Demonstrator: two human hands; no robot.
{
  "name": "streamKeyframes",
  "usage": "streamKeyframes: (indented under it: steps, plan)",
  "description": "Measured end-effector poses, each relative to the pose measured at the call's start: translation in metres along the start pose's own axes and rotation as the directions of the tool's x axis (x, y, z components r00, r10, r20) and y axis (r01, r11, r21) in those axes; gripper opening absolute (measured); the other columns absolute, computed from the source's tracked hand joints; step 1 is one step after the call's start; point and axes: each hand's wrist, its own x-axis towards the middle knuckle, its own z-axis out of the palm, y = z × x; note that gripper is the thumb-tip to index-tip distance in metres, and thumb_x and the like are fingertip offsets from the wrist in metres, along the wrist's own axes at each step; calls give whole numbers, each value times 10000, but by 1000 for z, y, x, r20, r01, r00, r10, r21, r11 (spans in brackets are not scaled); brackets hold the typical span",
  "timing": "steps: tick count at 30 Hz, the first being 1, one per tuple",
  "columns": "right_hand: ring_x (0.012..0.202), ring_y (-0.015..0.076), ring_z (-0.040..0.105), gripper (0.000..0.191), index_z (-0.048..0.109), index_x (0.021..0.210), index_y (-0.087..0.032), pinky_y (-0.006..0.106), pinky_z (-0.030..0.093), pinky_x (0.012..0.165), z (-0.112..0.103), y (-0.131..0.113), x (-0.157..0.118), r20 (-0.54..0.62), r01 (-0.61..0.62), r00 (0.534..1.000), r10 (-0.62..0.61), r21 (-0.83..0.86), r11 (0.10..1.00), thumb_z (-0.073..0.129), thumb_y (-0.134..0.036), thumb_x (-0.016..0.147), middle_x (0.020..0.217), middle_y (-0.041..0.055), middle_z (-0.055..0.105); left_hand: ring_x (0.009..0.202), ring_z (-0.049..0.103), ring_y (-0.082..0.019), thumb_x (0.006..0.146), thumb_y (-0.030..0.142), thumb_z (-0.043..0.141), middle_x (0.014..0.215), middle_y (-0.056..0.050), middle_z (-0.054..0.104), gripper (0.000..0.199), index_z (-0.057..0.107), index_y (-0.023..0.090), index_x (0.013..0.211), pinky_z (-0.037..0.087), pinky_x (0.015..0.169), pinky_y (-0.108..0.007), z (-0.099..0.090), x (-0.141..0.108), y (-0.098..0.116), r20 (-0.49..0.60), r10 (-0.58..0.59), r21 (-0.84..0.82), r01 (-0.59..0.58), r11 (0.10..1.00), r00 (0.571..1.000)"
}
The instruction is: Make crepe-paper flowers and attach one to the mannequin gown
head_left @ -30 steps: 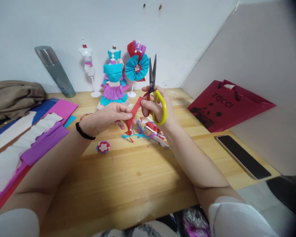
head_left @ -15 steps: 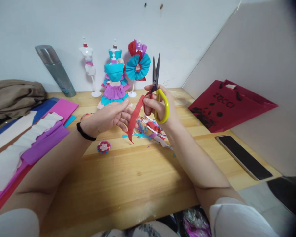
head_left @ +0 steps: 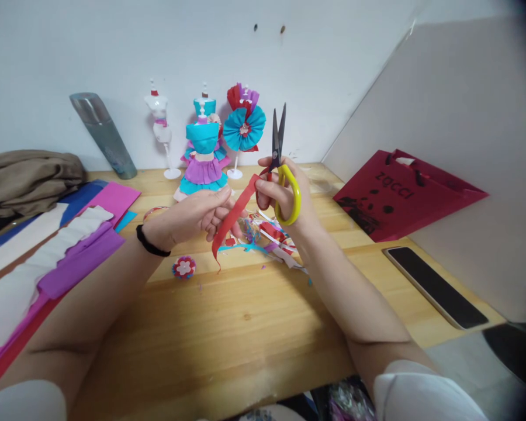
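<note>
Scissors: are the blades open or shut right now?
Slightly open: the two dark blades of the scissors spread in a narrow V, tips apart, above the right hand.

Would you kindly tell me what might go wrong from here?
The scissors stand partly open in the right hand, which also pinches the red strip; turning them might nick the left hand nearby. The strip's lower end hangs loose near the colored scraps, so it could perhaps tangle with them.

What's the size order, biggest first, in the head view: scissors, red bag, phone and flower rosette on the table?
As they appear:
1. Red bag
2. Phone
3. Scissors
4. Flower rosette
</note>
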Motion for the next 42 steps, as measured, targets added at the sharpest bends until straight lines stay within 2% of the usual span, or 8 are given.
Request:
streamKeyframes:
  steps: [7, 13, 18, 22, 26, 34, 38, 42]
  plan:
    - [412, 74, 401, 365, 556, 974, -246, 257, 299, 420, -2, -5, -1, -66, 37, 997, -40, -38, 999, 783, -313, 697, 598, -94, 472, 531, 584, -103, 951, 604, 457, 745, -110, 741, 545, 685, 116, 871, 378, 463, -188, 1, -1, 2, -1, 48, 19, -48, 999, 999]
    - [414, 80, 399, 353, 547, 981, -253, 262, 301, 430, -3, -5, 0, -97, 40, 994, -45, -55, 998, 763, -331, 712, 597, -93, 473, 662, 650, -156, 912, 682, 453, 680, -74, 684, 604, 690, 129, 847, 492, 618, -243, -3, -2, 4, -96, 101, 9, -101, 995, 990]
    - [414, 82, 410, 357, 556, 984, -251, 265, 308, 429, -3, -4, 1, -103, 53, 993, -57, -39, 998, 770, -329, 709, 598, -90, 479, 732, 627, -136, 883, 548, 590, 695, -54, 669, 475, 662, 138, 654, 486, 717, -236, -3, -6, 8, -89, 111, 135, -98, 986, 990]
    - [409, 81, 412, 395, 555, 1004, -253, 263, 318, 422, -3, -1, 1, -107, 39, 993, -39, -4, 999, 783, -345, 695, 604, -93, 487, 644, 589, -123, 809, 409, 693, 602, -21, 622, 314, 634, 148, 645, 463, 673, -241, -4, -6, 8, -94, 142, 167, -125, 978, 985]
    - [398, 78, 429, 422, 548, 1017, -238, 258, 328, 410, -2, 1, 1, -105, 27, 994, -21, 58, 998, 783, -327, 678, 604, -99, 502, 615, 573, -112, 785, 404, 722, 600, -17, 619, 305, 636, 139, 662, 452, 640, -232, -4, -6, 9, -131, 163, 188, -137, 973, 978]
    - [395, 83, 417, 414, 545, 991, -235, 253, 316, 399, 7, -3, -4, -39, -52, 998, 57, 106, 993, 772, -293, 651, 553, -111, 483, 577, 642, -139, 826, 523, 670, 691, -60, 693, 397, 624, 129, 850, 512, 569, -241, 9, -1, 9, -118, 76, -76, -85, 993, 990]
    - [399, 82, 416, 406, 547, 994, -230, 249, 320, 417, 9, -5, -6, -20, -69, 997, 71, 103, 992, 768, -287, 659, 539, -112, 483, 570, 635, -109, 801, 445, 735, 815, -79, 718, 347, 644, 111, 831, 509, 551, -212, 10, 1, 5, -126, 104, -78, -115, 990, 987]
    - [404, 91, 419, 420, 543, 1016, -224, 245, 307, 421, 10, -2, -7, 14, -87, 996, 87, 101, 991, 762, -296, 665, 506, -112, 488, 578, 629, -98, 818, 361, 733, 787, -52, 704, 257, 661, 115, 828, 502, 552, -198, 9, 0, 4, -124, 152, -79, -163, 984, 981]
